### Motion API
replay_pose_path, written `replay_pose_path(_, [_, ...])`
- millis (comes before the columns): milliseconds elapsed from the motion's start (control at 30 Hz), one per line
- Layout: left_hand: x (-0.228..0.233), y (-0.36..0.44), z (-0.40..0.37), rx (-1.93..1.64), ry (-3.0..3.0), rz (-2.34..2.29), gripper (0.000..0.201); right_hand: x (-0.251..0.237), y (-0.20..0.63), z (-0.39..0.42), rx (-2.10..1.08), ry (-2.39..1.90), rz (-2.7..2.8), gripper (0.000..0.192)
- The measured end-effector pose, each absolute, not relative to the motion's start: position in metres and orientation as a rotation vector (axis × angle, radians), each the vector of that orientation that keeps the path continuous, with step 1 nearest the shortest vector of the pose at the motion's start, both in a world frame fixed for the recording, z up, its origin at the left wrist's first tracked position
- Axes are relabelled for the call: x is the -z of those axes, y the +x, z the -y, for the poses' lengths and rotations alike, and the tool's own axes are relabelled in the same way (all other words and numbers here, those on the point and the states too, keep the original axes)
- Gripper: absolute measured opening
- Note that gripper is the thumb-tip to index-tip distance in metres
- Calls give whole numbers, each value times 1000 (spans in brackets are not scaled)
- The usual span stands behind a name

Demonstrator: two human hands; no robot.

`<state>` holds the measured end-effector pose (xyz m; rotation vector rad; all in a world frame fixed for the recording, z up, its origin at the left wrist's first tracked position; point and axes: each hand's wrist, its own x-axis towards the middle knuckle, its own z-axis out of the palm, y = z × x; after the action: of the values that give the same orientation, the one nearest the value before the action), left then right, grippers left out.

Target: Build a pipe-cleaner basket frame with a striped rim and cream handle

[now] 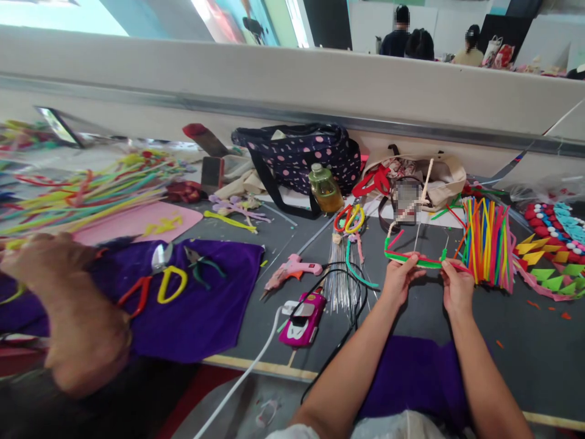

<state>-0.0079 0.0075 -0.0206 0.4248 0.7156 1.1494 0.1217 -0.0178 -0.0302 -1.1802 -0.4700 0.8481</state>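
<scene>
My left hand (402,277) pinches a strip of green and red pipe cleaners (429,263) that runs level between both hands. Farther right along the same strip, my right hand (457,286) has its fingers closed on it. The strip's left end bends upward, near a cream fuzzy stem (428,177) that rises above it. A short green-wrapped wire (443,253) stands up beside my right fingers. Close to my right hand lies a thick bundle of multicoloured pipe cleaners (488,244). Bare wires (342,274) are spread left of my left forearm.
A pink glue gun (292,271), a magenta power strip (304,320) and a black cord lie left. Scissors (158,274) and pliers (203,265) rest on purple cloth (205,329) near a co-worker's hand (41,262). Behind stand a bottle (325,189), dark bag (301,152) and beige bag (450,177).
</scene>
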Motion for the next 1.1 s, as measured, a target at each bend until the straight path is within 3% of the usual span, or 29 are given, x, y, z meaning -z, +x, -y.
replay_pose_path(500, [19,-10,-8,-1167,376,-716,27,31,121,16,-813,-1246,539,24])
replay_pose_path(733, [12,-11,-7,-1124,458,-570,39,29,122,16,-792,-1249,529,26])
replay_pose_path(1100, [9,-11,-7,-1161,555,-600,37,27,121,16,-782,-1247,545,25])
